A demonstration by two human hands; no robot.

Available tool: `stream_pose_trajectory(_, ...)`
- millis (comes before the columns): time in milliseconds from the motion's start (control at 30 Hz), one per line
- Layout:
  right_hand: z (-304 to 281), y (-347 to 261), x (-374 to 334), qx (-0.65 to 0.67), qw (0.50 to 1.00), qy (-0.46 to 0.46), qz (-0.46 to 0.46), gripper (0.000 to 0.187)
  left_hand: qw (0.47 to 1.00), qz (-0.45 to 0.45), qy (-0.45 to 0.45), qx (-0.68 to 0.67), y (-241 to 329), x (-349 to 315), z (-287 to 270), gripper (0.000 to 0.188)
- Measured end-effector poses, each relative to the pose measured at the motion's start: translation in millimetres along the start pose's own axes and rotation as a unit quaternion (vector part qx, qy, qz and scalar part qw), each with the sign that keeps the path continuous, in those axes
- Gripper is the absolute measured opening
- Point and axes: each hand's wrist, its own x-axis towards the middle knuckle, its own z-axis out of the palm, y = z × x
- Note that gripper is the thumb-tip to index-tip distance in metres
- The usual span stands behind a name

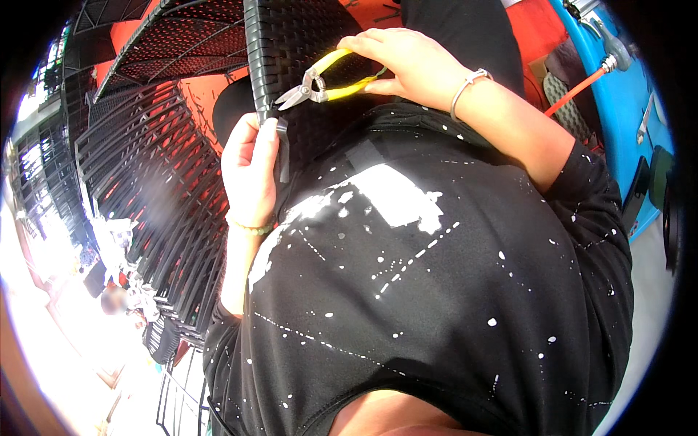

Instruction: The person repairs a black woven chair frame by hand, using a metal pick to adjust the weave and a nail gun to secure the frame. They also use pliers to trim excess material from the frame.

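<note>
My right hand is closed round the yellow handles of a pair of spring-loaded pruning shears. Their silver blades stand apart and point left, with the tips by the rounded edge of a black woven seat or panel. Just below those tips, the thumb and fingers of my left hand pinch a flat black plastic strip at that edge. Its loose end hangs down beside my thumb. Whether the blades touch the strip or the weave, I cannot tell.
Stacked black metal frames fill the left side, with black mesh panels above them. A blue table at the right bears metal tools and an air tool on an orange hose. Black scraps lie on the red floor.
</note>
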Motion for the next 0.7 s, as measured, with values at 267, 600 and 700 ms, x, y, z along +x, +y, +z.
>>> stream_pose_trajectory(267,0.9,1.9,-0.4,-0.02,0.999,0.038,-0.014,0.054,1.0,0.009,-0.006,-0.004,0.2,0.3,1.6,0.007)
stream_pose_trajectory(600,-12.9,3.5,7.9,-0.052,0.992,0.08,-0.081,0.059,1.0,0.002,-0.004,-0.008,-3.9,0.5,-1.1,0.007)
stream_pose_trajectory(700,-23.1,1.9,11.7,-0.02,0.994,0.054,-0.09,0.051,1.0,0.004,-0.004,-0.01,-5.3,1.2,-1.8,0.007)
